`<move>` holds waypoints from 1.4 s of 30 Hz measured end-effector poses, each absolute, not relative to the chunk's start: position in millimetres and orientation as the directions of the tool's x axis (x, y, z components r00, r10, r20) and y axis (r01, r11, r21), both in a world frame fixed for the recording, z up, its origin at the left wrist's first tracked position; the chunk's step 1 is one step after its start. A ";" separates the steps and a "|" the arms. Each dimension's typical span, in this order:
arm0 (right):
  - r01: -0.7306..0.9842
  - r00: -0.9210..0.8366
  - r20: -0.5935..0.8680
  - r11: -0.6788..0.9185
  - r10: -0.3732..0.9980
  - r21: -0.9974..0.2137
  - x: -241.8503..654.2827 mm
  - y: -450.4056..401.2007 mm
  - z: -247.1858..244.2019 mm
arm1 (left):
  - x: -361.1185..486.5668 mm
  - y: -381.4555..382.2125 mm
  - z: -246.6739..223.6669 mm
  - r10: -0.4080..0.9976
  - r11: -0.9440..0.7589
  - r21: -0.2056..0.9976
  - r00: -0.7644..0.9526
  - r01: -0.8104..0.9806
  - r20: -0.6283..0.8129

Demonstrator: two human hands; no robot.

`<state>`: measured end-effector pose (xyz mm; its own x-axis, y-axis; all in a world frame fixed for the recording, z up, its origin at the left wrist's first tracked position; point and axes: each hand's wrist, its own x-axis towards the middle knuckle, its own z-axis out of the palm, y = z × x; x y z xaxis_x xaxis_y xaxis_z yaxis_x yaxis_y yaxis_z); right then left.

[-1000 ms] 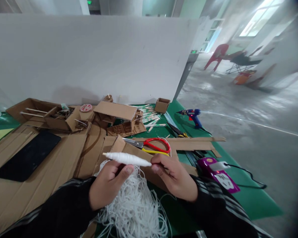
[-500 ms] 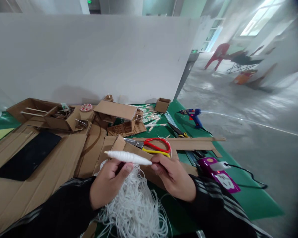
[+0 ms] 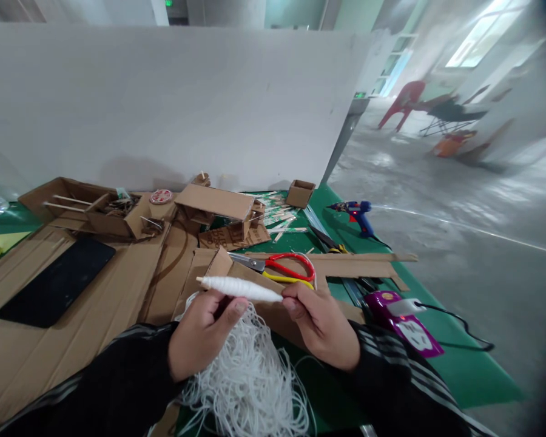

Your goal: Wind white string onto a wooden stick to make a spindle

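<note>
A slim spindle of white string [image 3: 241,287], wound thick in the middle and tapered at both ends, is held level between my hands. The bare tip of a wooden stick shows at its left end. My left hand [image 3: 207,332] is closed on the spindle from below, thumb along its near side. With thumb and forefinger my right hand [image 3: 321,325] pinches the right tip. Under both hands lies a loose, tangled heap of white string [image 3: 250,382]. Scissors [image 3: 289,267] with red and yellow handles rest just beyond the spindle, on cardboard.
Cardboard boxes [image 3: 213,200] and small sticks [image 3: 279,215] lie at the back against a white partition [image 3: 173,109]. A blue glue gun [image 3: 357,215] stands at the right, with a purple power strip [image 3: 404,325] nearer. A black phone-like slab [image 3: 57,282] lies left on flat cardboard [image 3: 100,328].
The whole view has shifted slightly, so everything sits a little further right. Both hands keep the same hold on the spindle of string.
</note>
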<state>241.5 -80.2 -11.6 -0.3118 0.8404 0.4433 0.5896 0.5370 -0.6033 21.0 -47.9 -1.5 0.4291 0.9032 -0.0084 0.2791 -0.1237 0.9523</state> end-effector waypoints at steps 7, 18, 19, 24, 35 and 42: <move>0.546 -0.270 0.356 0.447 0.894 -0.708 240.8 -84.7 -13.9 | 19.8 -48.3 -2.0 0.898 -0.143 0.949 0.441 0.282 0.004; 0.561 -0.305 0.456 0.545 0.836 -0.623 243.0 -79.4 -13.5 | 19.7 -46.2 -4.4 0.898 -0.117 0.957 0.439 0.266 -0.013; 0.563 -0.310 0.454 0.546 0.835 -0.621 243.2 -80.0 -12.8 | 19.6 -45.9 -4.5 0.900 -0.117 0.956 0.437 0.271 -0.014; 0.584 -0.299 0.375 0.479 0.878 -0.655 242.4 -86.4 -11.0 | 18.6 -45.4 -4.4 0.906 -0.117 0.946 0.423 0.303 -0.023; 0.560 -0.416 0.473 0.628 0.777 -0.540 244.5 -76.9 -10.8 | 18.8 -46.2 -6.2 0.904 -0.003 0.996 0.425 0.094 -0.038; 0.690 -0.256 0.472 0.502 0.843 -0.522 240.4 -78.9 -18.2 | 20.1 -44.0 -4.6 0.915 -0.075 0.990 0.404 0.124 0.019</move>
